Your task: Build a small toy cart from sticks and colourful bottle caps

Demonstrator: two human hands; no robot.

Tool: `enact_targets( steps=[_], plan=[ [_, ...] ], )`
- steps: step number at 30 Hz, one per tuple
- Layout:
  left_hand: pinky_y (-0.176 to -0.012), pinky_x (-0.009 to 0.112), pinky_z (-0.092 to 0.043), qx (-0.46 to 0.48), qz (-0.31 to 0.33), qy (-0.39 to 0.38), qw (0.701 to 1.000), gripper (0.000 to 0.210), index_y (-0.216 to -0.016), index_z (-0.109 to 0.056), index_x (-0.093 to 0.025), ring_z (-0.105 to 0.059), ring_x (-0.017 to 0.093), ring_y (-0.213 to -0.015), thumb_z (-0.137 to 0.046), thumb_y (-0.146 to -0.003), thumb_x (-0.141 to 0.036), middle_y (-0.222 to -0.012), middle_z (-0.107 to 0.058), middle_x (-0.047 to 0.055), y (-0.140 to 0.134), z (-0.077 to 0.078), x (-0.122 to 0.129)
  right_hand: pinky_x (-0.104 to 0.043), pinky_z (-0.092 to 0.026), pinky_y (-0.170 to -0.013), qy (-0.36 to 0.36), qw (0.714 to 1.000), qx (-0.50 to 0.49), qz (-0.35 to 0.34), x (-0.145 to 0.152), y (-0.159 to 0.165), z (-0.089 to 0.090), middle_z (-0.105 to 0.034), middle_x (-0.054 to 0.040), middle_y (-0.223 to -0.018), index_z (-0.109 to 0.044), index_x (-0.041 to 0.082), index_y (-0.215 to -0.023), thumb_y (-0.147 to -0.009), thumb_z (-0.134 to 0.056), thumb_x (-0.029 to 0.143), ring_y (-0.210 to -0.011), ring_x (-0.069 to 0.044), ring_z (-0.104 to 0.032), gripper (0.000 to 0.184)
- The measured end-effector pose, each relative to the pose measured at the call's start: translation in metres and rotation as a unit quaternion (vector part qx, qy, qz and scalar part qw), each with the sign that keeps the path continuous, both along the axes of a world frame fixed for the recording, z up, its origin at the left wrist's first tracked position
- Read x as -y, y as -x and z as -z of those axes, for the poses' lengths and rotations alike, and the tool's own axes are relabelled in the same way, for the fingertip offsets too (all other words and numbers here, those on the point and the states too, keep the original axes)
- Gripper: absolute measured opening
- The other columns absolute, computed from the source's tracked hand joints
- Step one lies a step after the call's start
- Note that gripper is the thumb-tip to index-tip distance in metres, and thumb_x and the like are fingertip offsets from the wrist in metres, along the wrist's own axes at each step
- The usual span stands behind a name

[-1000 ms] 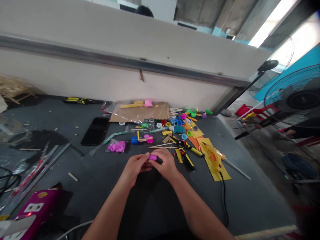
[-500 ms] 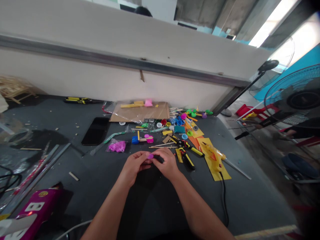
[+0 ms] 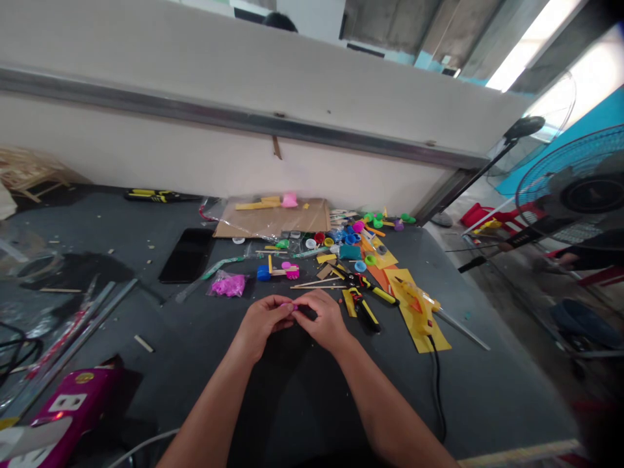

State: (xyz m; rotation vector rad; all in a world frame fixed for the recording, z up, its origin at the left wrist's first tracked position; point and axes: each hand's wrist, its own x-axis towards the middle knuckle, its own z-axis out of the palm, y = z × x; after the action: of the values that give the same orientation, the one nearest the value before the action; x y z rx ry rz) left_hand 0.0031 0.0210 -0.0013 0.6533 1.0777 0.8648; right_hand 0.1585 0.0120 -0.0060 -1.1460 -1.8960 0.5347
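Between my fingertips, above the near middle of the dark table, is a small piece of purple modelling clay (image 3: 295, 308), mostly covered by the fingers. My left hand (image 3: 263, 324) pinches it from the left, and my right hand (image 3: 324, 318) pinches it from the right. Just beyond the hands lies a small stick model (image 3: 277, 272) with blue, yellow and pink parts. To its left rests a clear bag of purple clay (image 3: 228, 285).
Right of the hands lie yellow-black pliers (image 3: 364, 308) and a yellow glue gun (image 3: 420, 311) with its cord. Bottle caps (image 3: 329, 241) and sticks clutter the back. A phone (image 3: 187, 255) lies left, a purple device (image 3: 73, 403) front left. A fan (image 3: 585, 192) stands right.
The purple clay showed as a flat round piece before; now the fingers have closed over it and less shows. Both hands stay in almost the same place.
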Motion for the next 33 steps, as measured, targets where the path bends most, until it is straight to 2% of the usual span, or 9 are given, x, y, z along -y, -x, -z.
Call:
enact_targets(
  steps=[9, 13, 16, 19, 22, 25, 27, 30, 33],
  plan=[
    [-0.065, 0.021, -0.052, 0.044, -0.009, 0.008, 0.999, 0.022, -0.075, -0.064, -0.013, -0.061, 0.009, -0.061, -0.077, -0.059, -0.021, -0.068, -0.064, 0.0, -0.001, 0.002, 0.001, -0.032, -0.046, -0.076, -0.01, 1.0, -0.01, 0.008, 0.002, 0.004, -0.004, -0.062, -0.0028, -0.08, -0.059, 0.022, -0.08, -0.077, -0.051, 0.016, -0.08, -0.017, -0.056, 0.01],
    [-0.066, 0.022, -0.052, 0.036, -0.017, 0.005, 0.999, 0.022, -0.075, -0.063, -0.013, -0.061, 0.009, -0.062, -0.076, -0.06, -0.021, -0.07, -0.065, 0.0, -0.001, 0.001, 0.0, -0.03, -0.047, -0.074, 0.006, 1.0, -0.011, 0.016, 0.003, 0.003, -0.003, -0.062, -0.0038, -0.084, -0.059, 0.022, -0.091, -0.077, -0.055, 0.018, -0.081, -0.018, -0.056, 0.016],
    [-0.066, 0.022, -0.051, 0.02, -0.021, 0.001, 1.0, 0.023, -0.076, -0.063, -0.014, -0.06, 0.009, -0.062, -0.076, -0.059, -0.022, -0.07, -0.065, 0.0, -0.001, -0.002, 0.001, -0.031, -0.046, -0.078, -0.006, 1.0, 0.007, 0.003, 0.003, 0.002, -0.002, -0.065, -0.0038, -0.089, -0.061, 0.022, -0.097, -0.079, -0.057, 0.021, -0.084, -0.018, -0.057, 0.018],
    [-0.066, 0.023, -0.05, -0.009, -0.02, -0.012, 1.0, 0.025, -0.076, -0.063, -0.014, -0.06, 0.01, -0.062, -0.076, -0.059, -0.026, -0.068, -0.064, 0.0, 0.001, -0.003, 0.003, -0.032, -0.045, -0.08, -0.023, 0.999, 0.041, 0.003, 0.004, 0.003, 0.0, -0.067, -0.0033, -0.086, -0.063, 0.022, -0.091, -0.084, -0.052, 0.021, -0.084, -0.018, -0.057, 0.013],
    [-0.066, 0.025, -0.049, -0.074, -0.021, -0.062, 0.995, 0.026, -0.077, -0.064, -0.015, -0.059, 0.012, -0.064, -0.074, -0.059, -0.03, -0.067, -0.064, 0.0, 0.008, -0.001, 0.005, -0.031, -0.045, -0.077, -0.038, 0.995, 0.091, 0.01, 0.006, 0.009, -0.002, -0.066, -0.0044, -0.083, -0.063, 0.02, -0.09, -0.084, -0.051, 0.021, -0.082, -0.018, -0.057, 0.014],
    [-0.063, 0.024, -0.048, -0.162, -0.031, -0.136, 0.977, 0.024, -0.076, -0.065, -0.016, -0.059, 0.014, -0.067, -0.073, -0.059, -0.032, -0.068, -0.065, 0.001, 0.02, -0.001, 0.007, -0.032, -0.044, -0.079, -0.071, 0.987, 0.147, 0.001, 0.007, 0.021, -0.009, -0.065, -0.0055, -0.08, -0.063, 0.018, -0.085, -0.084, -0.05, 0.019, -0.08, -0.018, -0.056, 0.013],
    [-0.062, 0.024, -0.047, -0.179, -0.04, -0.154, 0.971, 0.022, -0.075, -0.066, -0.017, -0.059, 0.015, -0.067, -0.072, -0.059, -0.031, -0.068, -0.065, 0.0, 0.031, -0.004, 0.011, -0.032, -0.042, -0.081, -0.079, 0.98, 0.179, -0.024, 0.006, 0.031, -0.017, -0.065, -0.0055, -0.079, -0.062, 0.018, -0.082, -0.082, -0.05, 0.018, -0.081, -0.018, -0.055, 0.012],
    [-0.059, 0.022, -0.045, -0.138, -0.056, -0.132, 0.98, 0.019, -0.072, -0.065, -0.016, -0.058, 0.013, -0.061, -0.072, -0.059, -0.03, -0.063, -0.063, -0.001, 0.049, -0.012, 0.02, -0.029, -0.042, -0.074, -0.029, 0.983, 0.175, -0.053, 0.004, 0.05, -0.029, -0.063, -0.0033, -0.075, -0.061, 0.019, -0.078, -0.078, -0.053, 0.016, -0.077, -0.017, -0.054, 0.009],
    [-0.055, 0.02, -0.043, -0.097, -0.082, -0.106, 0.986, 0.019, -0.069, -0.064, -0.015, -0.055, 0.01, -0.054, -0.072, -0.06, -0.029, -0.057, -0.062, -0.001, 0.064, -0.017, 0.029, -0.023, -0.04, -0.058, 0.122, 0.986, 0.08, -0.077, 0.0, 0.068, -0.035, -0.059, 0.0012, -0.065, -0.06, 0.019, -0.073, -0.072, -0.057, 0.017, -0.062, -0.012, -0.051, 0.004]
  ],
)
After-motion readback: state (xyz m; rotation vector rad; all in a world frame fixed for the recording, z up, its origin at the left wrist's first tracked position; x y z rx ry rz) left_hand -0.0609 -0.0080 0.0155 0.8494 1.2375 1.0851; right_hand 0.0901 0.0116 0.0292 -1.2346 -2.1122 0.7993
